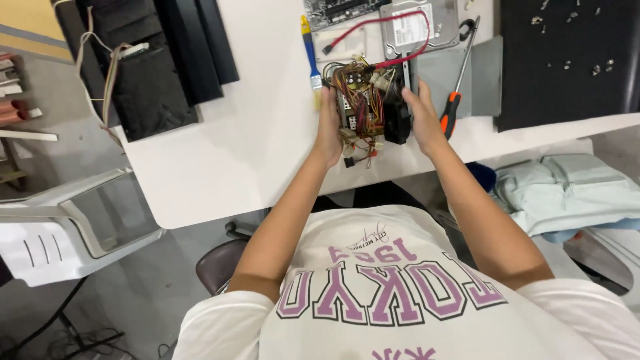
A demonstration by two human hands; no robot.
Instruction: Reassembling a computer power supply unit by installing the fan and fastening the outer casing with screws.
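This looks like an electronics repair workshop. A white worktable [233,153] carries a hard drive [420,27] and circuit board [340,10] at the top centre, an orange-handled screwdriver [457,87], a small brush [310,53], and loose screws on a black mat [567,60] at the upper right.

White table [220,153] with a rounded corner fills the centre — evenly lit. Grey floor [133,293] at seven o'clock. White plastic casing [73,227] at nine o'clock. Dark stool seat [220,263] below the table edge — partly hidden.
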